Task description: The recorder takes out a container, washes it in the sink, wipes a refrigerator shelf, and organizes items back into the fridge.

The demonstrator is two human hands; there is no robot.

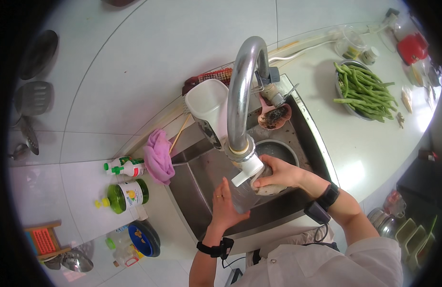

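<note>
My right hand (280,175) grips a beige cloth (269,188) below the faucet's white outlet (249,168). My left hand (224,210) is spread around the side of what looks like a clear container (244,199), whose outline is faint. Both hands are over the stainless steel sink (192,183). Behind the right hand, a round metal basin (294,152) sits in the sink, partly hidden by the hand and faucet. The curved chrome faucet (239,93) rises above, with a white water filter (208,95) attached to it.
A pink strainer (283,122) holding a dark scrubber lies at the sink's back corner. A bowl of green beans (364,89) stands on the right counter. At left are a purple cloth (159,158), a green detergent bottle (117,197) and a blue-lined bowl (140,236).
</note>
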